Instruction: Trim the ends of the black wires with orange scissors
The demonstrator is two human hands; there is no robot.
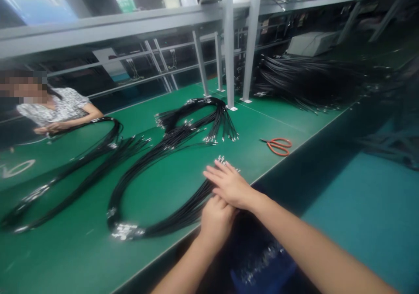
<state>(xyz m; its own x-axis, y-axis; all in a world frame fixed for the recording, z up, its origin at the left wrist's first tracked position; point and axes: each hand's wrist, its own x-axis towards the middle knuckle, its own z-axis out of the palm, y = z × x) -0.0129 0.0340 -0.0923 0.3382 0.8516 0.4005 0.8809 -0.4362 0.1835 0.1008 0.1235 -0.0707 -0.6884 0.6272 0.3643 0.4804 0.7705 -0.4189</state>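
Observation:
A bundle of thin black cables (176,219) curves across the green table to my hands at its front edge. My left hand (216,219) is closed in a fist around the bundle near its end; the fingers' far side is hidden. Over the same end lies my right hand (232,187), its fingers stretched out and touching the cables. Small silvery connector tips (221,159) poke out beyond the right hand's fingers. Orange-handled scissors (278,146) rest on the table to the right of my hands.
More cable bundles (88,176) lie at left, and a big black cable pile (301,77) at back right. Grey posts (229,49) carry a shelf (147,21) over the table (75,250). Across it sits a person (70,104), hands at cables. A blue bag (262,268) hangs below the edge.

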